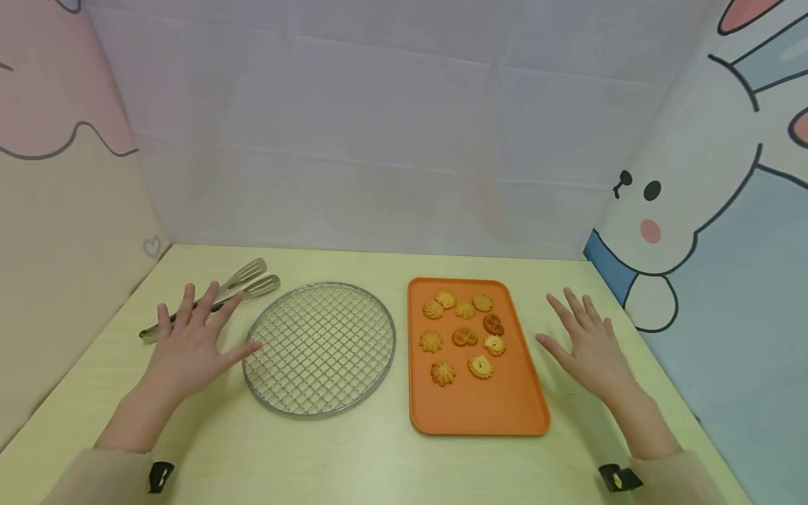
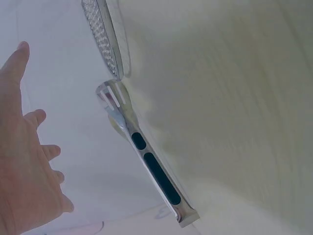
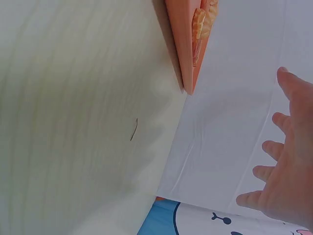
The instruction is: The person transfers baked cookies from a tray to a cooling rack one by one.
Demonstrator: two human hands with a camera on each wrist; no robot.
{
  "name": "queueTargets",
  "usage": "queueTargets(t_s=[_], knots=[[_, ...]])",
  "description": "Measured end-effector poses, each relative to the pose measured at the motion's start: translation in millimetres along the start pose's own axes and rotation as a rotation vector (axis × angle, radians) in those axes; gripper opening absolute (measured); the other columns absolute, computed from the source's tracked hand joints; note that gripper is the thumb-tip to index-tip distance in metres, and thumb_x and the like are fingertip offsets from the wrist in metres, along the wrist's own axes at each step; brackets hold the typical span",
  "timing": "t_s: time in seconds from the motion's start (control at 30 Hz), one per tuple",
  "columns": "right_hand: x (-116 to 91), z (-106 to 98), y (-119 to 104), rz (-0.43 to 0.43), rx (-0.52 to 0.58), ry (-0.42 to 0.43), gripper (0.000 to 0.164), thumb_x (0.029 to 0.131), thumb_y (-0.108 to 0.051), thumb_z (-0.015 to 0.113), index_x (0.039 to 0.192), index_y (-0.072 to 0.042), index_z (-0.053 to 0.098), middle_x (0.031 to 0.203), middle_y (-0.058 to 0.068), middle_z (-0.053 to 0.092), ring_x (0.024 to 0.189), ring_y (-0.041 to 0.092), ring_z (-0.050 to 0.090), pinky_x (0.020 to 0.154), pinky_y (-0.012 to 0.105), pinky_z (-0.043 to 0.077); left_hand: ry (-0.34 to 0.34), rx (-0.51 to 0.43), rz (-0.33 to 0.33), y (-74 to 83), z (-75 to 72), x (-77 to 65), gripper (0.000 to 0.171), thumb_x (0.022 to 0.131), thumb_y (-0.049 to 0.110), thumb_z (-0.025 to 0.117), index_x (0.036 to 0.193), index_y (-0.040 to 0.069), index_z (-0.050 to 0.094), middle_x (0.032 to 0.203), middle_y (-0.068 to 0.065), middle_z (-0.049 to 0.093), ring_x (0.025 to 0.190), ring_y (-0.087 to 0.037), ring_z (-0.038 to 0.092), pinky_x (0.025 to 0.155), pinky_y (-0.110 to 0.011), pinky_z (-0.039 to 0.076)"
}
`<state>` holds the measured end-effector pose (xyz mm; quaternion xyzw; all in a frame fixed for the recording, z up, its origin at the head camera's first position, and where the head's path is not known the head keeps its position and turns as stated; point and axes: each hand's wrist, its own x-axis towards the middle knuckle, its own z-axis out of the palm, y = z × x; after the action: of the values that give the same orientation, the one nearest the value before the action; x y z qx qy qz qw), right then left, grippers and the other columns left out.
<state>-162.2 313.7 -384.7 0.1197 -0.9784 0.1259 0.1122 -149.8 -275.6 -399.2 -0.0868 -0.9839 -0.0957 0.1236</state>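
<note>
My left hand (image 1: 192, 351) hovers over the left part of the table, fingers spread, holding nothing. Beyond its fingertips lie metal serving tongs (image 1: 236, 284) with slotted heads; dark grip inserts show on their handle (image 2: 161, 176) in the left wrist view. Right of that hand is a round wire rack (image 1: 318, 351) with a crisscross mesh. An orange tray (image 1: 476, 414) bears several cookies (image 1: 443, 373) and small pretzels (image 1: 465, 337), mostly in its upper part. My right hand (image 1: 593, 347), also spread and holding nothing, is held above the table to the right of the tray.
The pale wooden table (image 1: 353, 463) meets a white cloth wall (image 1: 379, 140) at the back. Side panels stand at the left and right; the right one carries a cartoon rabbit (image 1: 682, 203). Black wrist straps (image 1: 618, 478) show at both sleeves.
</note>
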Motion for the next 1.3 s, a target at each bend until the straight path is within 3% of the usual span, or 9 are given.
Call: queueTargets(t_s=[0.4, 0.53, 0.67, 0.83, 1.07, 1.3], knots=[[23.1, 7.0, -4.3, -0.021, 0.179, -0.023, 0.075, 0.091, -0.038, 0.061, 0.151, -0.014, 0.022, 0.153, 0.022, 0.02, 0.136, 0.048, 0.021, 0.099, 0.068, 0.024, 0.05, -0.03, -0.004, -16.0, 5.4, 23.9, 0.087, 0.084, 0.061, 0.058, 0.152, 0.027, 0.017, 0.157, -0.018, 0.008, 0.143, -0.036, -0.013, 0.105, -0.065, -0.011], [31.0, 11.3, 0.0, 0.018, 0.238, -0.081, 0.078, 0.091, -0.037, 0.063, 0.151, -0.012, 0.021, 0.152, 0.024, 0.023, 0.135, 0.047, 0.025, 0.102, 0.064, 0.024, 0.084, -0.055, 0.002, -24.5, 10.7, 31.1, 0.085, 0.084, 0.056, 0.061, 0.151, 0.022, 0.021, 0.155, -0.021, 0.014, 0.143, -0.041, -0.004, 0.107, -0.065, -0.008], [35.4, 17.1, 5.9, 0.045, 0.284, -0.15, 0.077, 0.091, -0.032, 0.064, 0.151, -0.012, 0.02, 0.148, 0.025, 0.03, 0.129, 0.046, 0.037, 0.098, 0.061, 0.034, 0.104, -0.058, 0.025, -34.4, 15.8, 38.5, 0.085, 0.085, 0.051, 0.062, 0.151, 0.019, 0.02, 0.153, -0.022, 0.018, 0.142, -0.044, 0.004, 0.108, -0.065, -0.004], [37.5, 25.2, 11.4, 0.083, 0.351, -0.23, 0.076, 0.091, -0.033, 0.063, 0.15, -0.009, 0.021, 0.145, 0.026, 0.036, 0.119, 0.043, 0.051, 0.089, 0.054, 0.047, 0.055, -0.061, 0.041, -46.9, 24.0, 47.3, 0.087, 0.086, 0.052, 0.061, 0.152, 0.017, 0.016, 0.152, -0.024, 0.02, 0.142, -0.044, 0.005, 0.106, -0.068, 0.001], [38.9, 34.8, 16.1, 0.094, 0.419, -0.273, 0.071, 0.092, -0.029, 0.063, 0.147, -0.003, 0.026, 0.138, 0.027, 0.044, 0.112, 0.041, 0.057, 0.09, 0.054, 0.046, -0.048, -0.154, -0.001, -63.9, 35.1, 60.6, 0.094, 0.085, 0.053, 0.063, 0.152, 0.013, 0.011, 0.151, -0.028, 0.018, 0.137, -0.052, 0.009, 0.103, -0.071, 0.003], [44.0, 39.7, 19.1, 0.105, 0.541, -0.329, 0.069, 0.091, -0.02, 0.064, 0.146, 0.001, 0.028, 0.134, 0.029, 0.047, 0.109, 0.038, 0.058, 0.082, 0.041, 0.053, -0.11, -0.204, -0.045, -77.0, 40.3, 66.0, 0.095, 0.085, 0.049, 0.066, 0.152, 0.01, 0.011, 0.144, -0.035, 0.025, 0.126, -0.058, 0.022, 0.094, -0.073, 0.018]])
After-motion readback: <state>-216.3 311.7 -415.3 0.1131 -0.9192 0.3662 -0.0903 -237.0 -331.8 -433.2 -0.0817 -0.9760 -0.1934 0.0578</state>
